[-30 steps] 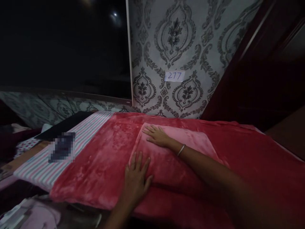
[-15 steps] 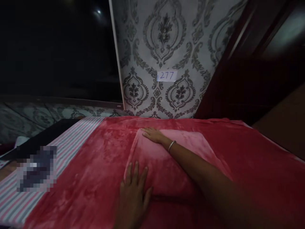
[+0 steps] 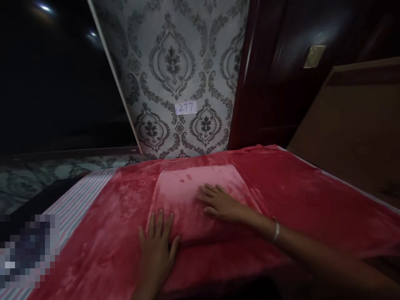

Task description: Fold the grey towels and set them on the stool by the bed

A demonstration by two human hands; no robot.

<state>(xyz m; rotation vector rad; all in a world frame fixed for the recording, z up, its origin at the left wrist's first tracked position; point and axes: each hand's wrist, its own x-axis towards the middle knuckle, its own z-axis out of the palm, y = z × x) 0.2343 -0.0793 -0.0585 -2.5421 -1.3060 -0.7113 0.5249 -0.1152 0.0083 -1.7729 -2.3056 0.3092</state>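
Observation:
A folded plush cloth [image 3: 187,179], pale pink at its far end and deeper red toward me, lies flat on a red plush blanket [image 3: 115,225]. My left hand [image 3: 158,246] rests palm down on the cloth's near left part, its fingers spread. Flat over the middle of the cloth is my right hand [image 3: 221,204], fingers stretched out and slightly blurred; a pale bracelet [image 3: 276,231] circles that wrist. Neither hand grasps anything. A few darker marks show in the pale pile near the far edge.
Striped fabric [image 3: 81,196] borders the blanket on the left, with a pixelated patch over it. Behind stand a dark screen [image 3: 62,91] and a patterned wall [image 3: 171,83] with a paper label [image 3: 186,108] reading 277. At right are a dark wooden panel [image 3: 265,96] and a brown board [image 3: 350,137].
My right hand has slid from the cloth's far left corner rightward and toward me. My left hand stays on the near left part. The view has turned to the right.

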